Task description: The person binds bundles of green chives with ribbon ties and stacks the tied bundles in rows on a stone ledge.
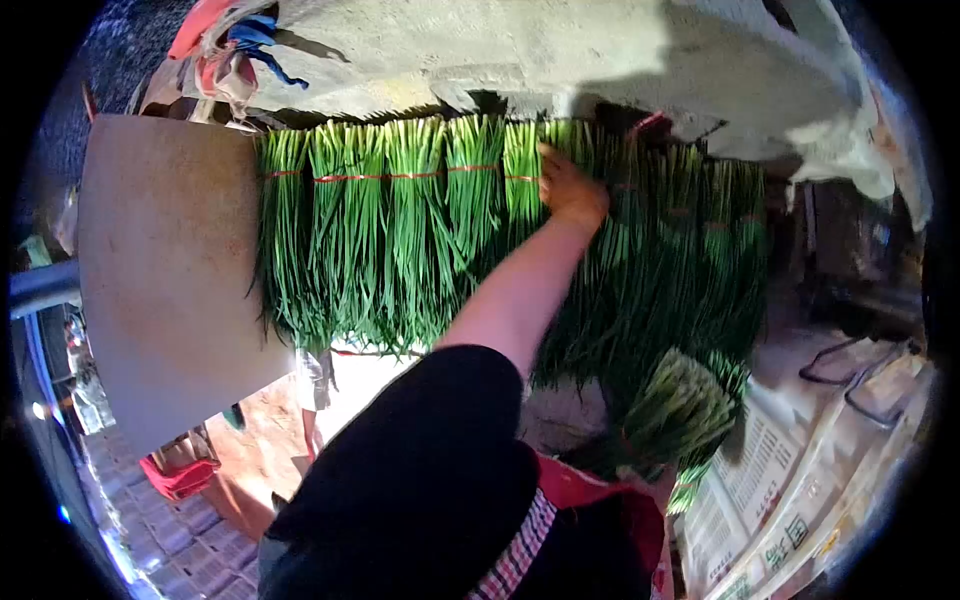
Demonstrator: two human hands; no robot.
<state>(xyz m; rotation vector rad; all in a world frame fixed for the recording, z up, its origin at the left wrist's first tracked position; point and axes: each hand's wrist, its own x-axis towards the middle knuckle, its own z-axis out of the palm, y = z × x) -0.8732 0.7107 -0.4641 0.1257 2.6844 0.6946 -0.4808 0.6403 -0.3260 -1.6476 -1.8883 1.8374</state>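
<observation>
My left hand (pixel 572 190) reaches over the row of green leafy bundles, its fingers bent at the pale cut ends of one bundle (pixel 522 160) near the middle. Whether the fingers grip any stems is hard to tell. Red bands tie several upright bundles (pixel 415 200) to the left of the hand. More bundles (pixel 715 240) stand in shadow to its right. A loose-looking bundle (pixel 680 405) lies tilted at the lower right, close to my body, with its pale ends facing up. My right hand does not show.
A large flat board (pixel 170 270) stands at the left. Behind the bundles runs a pale rough surface (pixel 480 60), with red and blue cloth (pixel 255 38) at its upper left. Printed sacks (pixel 760 480) lie at the lower right. A red object (pixel 180 475) is at the lower left.
</observation>
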